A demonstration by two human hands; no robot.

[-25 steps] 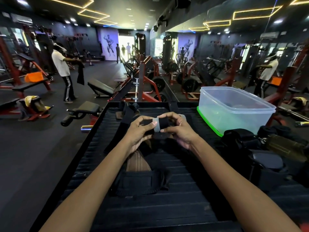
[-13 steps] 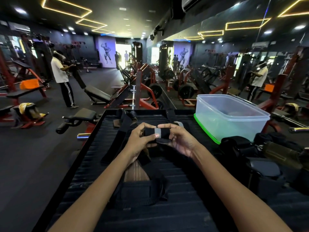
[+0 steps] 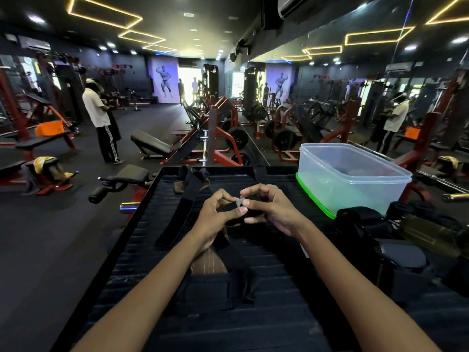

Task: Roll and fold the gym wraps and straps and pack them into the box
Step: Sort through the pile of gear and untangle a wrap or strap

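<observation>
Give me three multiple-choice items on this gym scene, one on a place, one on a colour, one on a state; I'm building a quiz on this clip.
1. Where does the clear box stand?
A. on the floor
B. at the far right of the black mat
C. by the person's elbows

2. What colour is the lid under the box?
A. green
B. red
C. white

3. What are the hands doing?
A. resting flat on the mat
B. lifting the box
C. both pinching a small dark wrap

Answers: 1 B, it sits at the mat's far right corner. 2 A, a green edge shows beneath it. 3 C, the left hand and right hand meet fingertip to fingertip around it.
</observation>
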